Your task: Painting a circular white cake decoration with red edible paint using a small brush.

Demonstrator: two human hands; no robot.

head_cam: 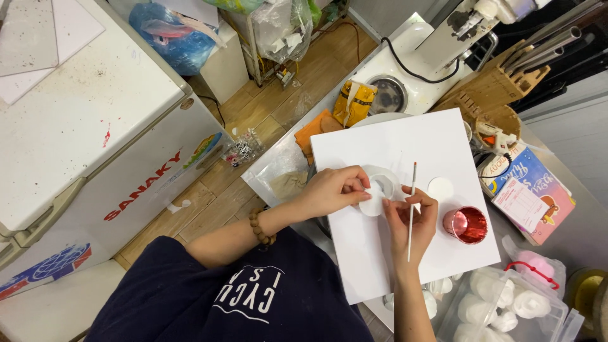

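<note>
Low in the frame's middle, the right hand [410, 218] pinches a thin white-handled brush [411, 209] upright while its fingertips touch the white ring-shaped piece [379, 192] lying on the white board [386, 253] at centre. The left hand [332, 189] pinches that ring's left edge, steadying it. The ring looks plain white, so the brushwork seems barely begun; right of it a white disc [440, 187] and a shiny red cup [467, 224] sit untouched.
</note>
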